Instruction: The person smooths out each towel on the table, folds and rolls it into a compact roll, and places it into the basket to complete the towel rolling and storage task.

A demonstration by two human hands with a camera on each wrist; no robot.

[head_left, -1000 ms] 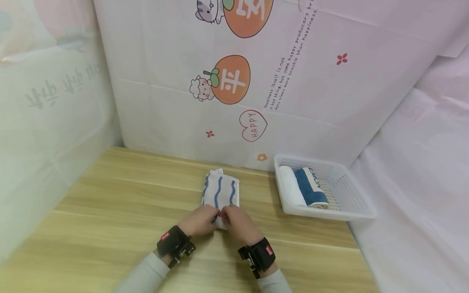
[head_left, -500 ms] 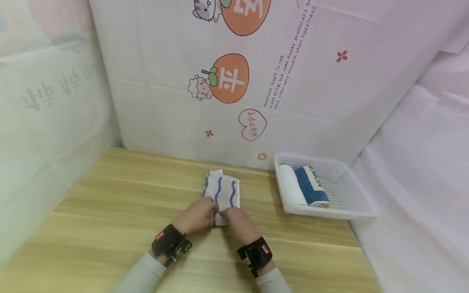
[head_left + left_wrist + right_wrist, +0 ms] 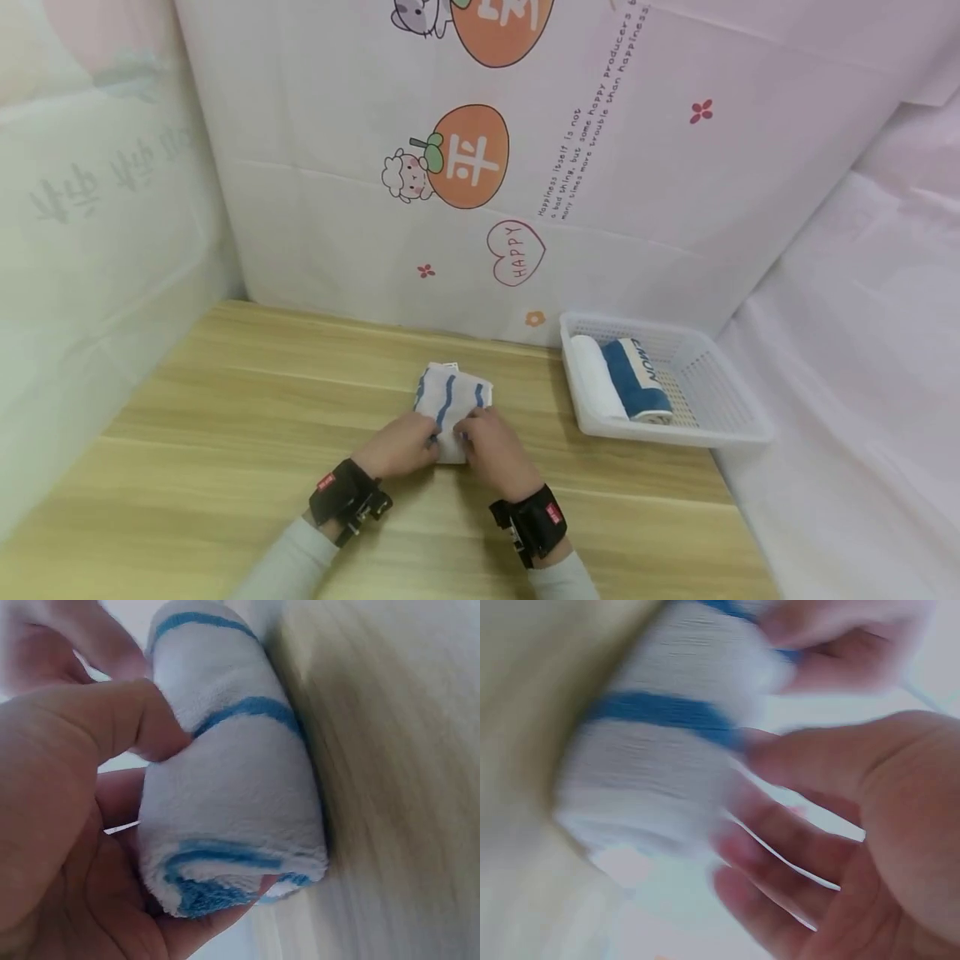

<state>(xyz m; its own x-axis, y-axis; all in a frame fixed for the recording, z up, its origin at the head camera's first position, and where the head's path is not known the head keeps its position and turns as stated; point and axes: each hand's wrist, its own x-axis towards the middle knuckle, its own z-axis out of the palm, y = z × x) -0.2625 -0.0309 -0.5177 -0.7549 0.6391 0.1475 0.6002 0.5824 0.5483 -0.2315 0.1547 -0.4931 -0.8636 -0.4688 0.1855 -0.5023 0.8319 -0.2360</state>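
Note:
A white towel with wavy blue stripes (image 3: pixel 454 398) lies on the table in the head view, partly rolled, its white label at the far edge. At the roll's left end, my left hand (image 3: pixel 397 446) grips it. The left wrist view shows the thumb on top of the towel roll (image 3: pixel 232 780) and a finger beneath its spiral end. My right hand (image 3: pixel 498 454) holds the other end, thumb against the striped roll (image 3: pixel 652 754) and fingers curled around its side; this view is blurred. Both hands hide part of the roll in the head view.
A white plastic basket (image 3: pixel 723 417) stands at the table's right rear. Inside lie a rolled white towel (image 3: pixel 597 379) and a rolled blue-and-cream towel (image 3: pixel 630 383). Printed white sheets enclose the wooden table (image 3: pixel 247 433) at the back and both sides.
The towel's far edge and label have come nearer to my hands. My right hand has shifted slightly farther forward over the towel, and the hands stand a little wider apart.

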